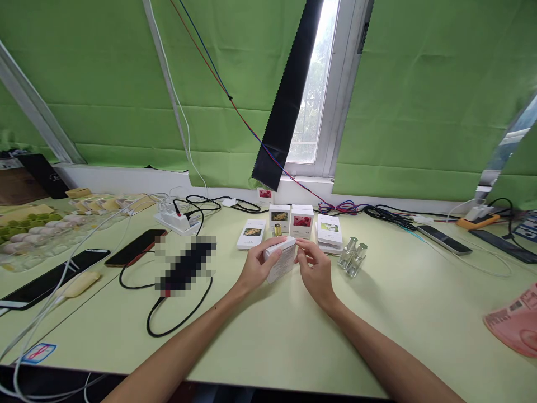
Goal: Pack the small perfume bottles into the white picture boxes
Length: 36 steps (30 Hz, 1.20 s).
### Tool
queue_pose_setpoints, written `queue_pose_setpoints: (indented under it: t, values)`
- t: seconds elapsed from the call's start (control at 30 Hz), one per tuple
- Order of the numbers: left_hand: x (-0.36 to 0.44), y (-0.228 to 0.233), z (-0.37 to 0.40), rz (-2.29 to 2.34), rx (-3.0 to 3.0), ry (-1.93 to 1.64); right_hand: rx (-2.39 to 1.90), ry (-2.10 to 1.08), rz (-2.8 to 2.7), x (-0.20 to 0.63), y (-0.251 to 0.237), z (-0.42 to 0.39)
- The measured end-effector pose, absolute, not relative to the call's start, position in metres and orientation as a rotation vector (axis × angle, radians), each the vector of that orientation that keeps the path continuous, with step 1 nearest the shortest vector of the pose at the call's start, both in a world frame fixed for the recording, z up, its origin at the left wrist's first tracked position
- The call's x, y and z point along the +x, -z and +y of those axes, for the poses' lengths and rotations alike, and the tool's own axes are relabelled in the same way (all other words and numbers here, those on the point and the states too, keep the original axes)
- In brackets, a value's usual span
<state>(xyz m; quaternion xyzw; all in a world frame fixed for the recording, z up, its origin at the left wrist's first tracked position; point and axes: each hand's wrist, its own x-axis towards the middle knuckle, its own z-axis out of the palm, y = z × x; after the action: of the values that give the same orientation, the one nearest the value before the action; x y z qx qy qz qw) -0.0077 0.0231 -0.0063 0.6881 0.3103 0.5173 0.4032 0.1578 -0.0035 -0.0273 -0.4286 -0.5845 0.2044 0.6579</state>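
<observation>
A small white carton (282,262) stands tilted above the table, with my left hand (257,263) wrapped round its left side. My right hand (315,273) is at the carton's upper right corner, its fingers bent and pressed together; whether they pinch a flap is too small to tell. Just behind the carton shows the gold cap of a bottle (277,229). White boxes with flower pictures stand and lie beyond: a yellow-flower box (279,217), a red-flower box (301,222), a flat box (250,234) at left and stacked boxes (329,233) at right. Glass bottles (352,257) lie right of my right hand.
Phones (136,247) and a blurred dark device (187,266) with a looped black cable lie at left. Egg trays (42,229) fill the far left. A power strip (178,221) and cable bundles (386,217) run along the back. A pink banknote-like sheet (514,322) lies at right.
</observation>
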Motion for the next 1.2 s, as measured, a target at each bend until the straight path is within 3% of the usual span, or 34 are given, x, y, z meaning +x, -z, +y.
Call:
queue_pose_setpoints:
  t: [1.2]
  values:
    - [-0.0077, 0.0100, 0.0226, 0.788, 1.772, -1.327, -0.950, -0.405, -1.415, 0.1562, 0.0289, -0.0058]
